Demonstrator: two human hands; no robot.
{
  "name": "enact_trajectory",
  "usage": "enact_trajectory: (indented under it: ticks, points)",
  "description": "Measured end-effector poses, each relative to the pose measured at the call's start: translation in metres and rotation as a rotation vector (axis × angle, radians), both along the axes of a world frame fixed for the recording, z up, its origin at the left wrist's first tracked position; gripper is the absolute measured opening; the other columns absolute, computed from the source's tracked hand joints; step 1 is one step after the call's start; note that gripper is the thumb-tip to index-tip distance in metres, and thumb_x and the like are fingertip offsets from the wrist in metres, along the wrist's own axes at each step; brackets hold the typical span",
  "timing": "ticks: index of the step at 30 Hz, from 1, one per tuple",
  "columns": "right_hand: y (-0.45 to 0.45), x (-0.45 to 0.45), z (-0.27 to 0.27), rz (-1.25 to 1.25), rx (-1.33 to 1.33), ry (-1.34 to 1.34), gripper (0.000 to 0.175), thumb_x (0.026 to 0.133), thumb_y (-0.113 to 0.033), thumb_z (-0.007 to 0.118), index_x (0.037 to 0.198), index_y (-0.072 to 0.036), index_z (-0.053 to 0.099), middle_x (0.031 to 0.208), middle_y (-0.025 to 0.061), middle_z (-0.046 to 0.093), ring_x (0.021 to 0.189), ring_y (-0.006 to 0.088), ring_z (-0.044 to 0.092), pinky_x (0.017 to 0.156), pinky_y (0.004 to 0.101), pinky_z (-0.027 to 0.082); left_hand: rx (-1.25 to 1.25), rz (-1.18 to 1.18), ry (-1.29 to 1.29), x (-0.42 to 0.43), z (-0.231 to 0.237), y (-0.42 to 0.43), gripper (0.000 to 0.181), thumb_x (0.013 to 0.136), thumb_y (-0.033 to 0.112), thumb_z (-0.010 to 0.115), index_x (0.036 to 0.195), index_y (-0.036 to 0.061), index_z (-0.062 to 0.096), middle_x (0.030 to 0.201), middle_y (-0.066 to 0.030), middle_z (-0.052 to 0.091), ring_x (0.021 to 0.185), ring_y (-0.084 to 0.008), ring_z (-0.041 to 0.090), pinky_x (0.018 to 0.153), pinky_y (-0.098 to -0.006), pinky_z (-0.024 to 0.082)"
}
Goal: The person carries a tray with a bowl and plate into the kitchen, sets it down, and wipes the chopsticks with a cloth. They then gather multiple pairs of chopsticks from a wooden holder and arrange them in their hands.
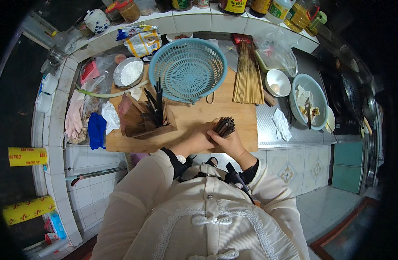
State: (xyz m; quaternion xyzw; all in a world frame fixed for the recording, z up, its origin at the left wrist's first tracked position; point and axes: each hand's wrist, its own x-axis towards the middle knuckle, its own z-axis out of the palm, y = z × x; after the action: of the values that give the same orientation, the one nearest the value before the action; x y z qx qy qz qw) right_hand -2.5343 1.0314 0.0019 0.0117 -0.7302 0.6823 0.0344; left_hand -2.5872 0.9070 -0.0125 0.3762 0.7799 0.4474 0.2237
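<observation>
Both my hands are together over the front edge of a wooden cutting board (212,109). Between them they clasp a bundle of dark chopsticks (225,126), whose ends point up and away from me. My right hand (230,143) wraps the bundle from the right, thumb across its front. From the left, my left hand (200,138) closes around it; some of its fingers are hidden. Left of my hands, a wooden utensil box (150,131) lies on the board with several dark sticks in it. Behind stands a blue plastic colander (189,70), with nothing in it.
A bundle of pale thin sticks (248,81) lies at the board's right. Beyond are a white bowl (277,83) and a blue basin (309,102) with scraps. A bowl of white powder (129,72), a green onion (111,94) and pink gloves (76,113) are at left. Bottles line the tiled ledge (194,22).
</observation>
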Motion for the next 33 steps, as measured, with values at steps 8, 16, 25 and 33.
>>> enact_trajectory:
  ticks: [8, 16, 25, 33]
  points:
    - [0.001, 0.002, 0.04, 0.082, -0.17, 0.045, 0.019, 0.075, -0.008, 0.068, 0.083, -0.004, 0.051, 0.074, 0.0, 0.05, 0.069, 0.0082, 0.045, 0.065, 0.0222, 0.04, -0.141, -0.023, -0.052, 0.003, -0.032, 0.008, 0.032, 0.068, 0.023, 0.064, 0.094, 0.0073, 0.054, 0.088, -0.014, 0.061, 0.084, -0.0326, 0.059, 0.068, -0.0395, 0.047]
    - [0.013, 0.011, 0.073, 0.162, -0.015, 0.146, 0.025, 0.076, -0.007, 0.068, 0.072, -0.008, 0.043, 0.068, -0.0025, 0.048, 0.063, 0.0059, 0.044, 0.058, 0.0203, 0.037, -0.032, -0.061, -0.231, 0.013, -0.03, 0.016, 0.029, 0.069, 0.025, 0.065, 0.089, 0.0065, 0.056, 0.086, -0.0121, 0.062, 0.084, -0.0285, 0.06, 0.069, -0.0371, 0.047]
    - [0.019, 0.012, 0.077, 0.148, -0.103, 0.064, 0.022, 0.076, -0.011, 0.069, 0.068, -0.005, 0.049, 0.065, -0.0008, 0.05, 0.06, 0.0056, 0.043, 0.054, 0.0211, 0.036, -0.014, -0.015, -0.228, 0.015, 0.028, 0.02, 0.031, 0.071, 0.023, 0.065, 0.094, 0.0056, 0.055, 0.094, -0.0118, 0.061, 0.087, -0.0266, 0.059, 0.072, -0.035, 0.047]
    - [0.02, 0.008, 0.074, 0.237, 0.006, 0.001, 0.019, 0.077, -0.01, 0.067, 0.069, -0.002, 0.052, 0.071, 0.0021, 0.055, 0.067, 0.0096, 0.05, 0.061, 0.0244, 0.04, 0.227, -0.034, -0.458, 0.02, 0.043, 0.007, 0.033, 0.07, 0.021, 0.066, 0.096, 0.0051, 0.054, 0.093, -0.0089, 0.059, 0.088, -0.024, 0.058, 0.075, -0.0343, 0.046]
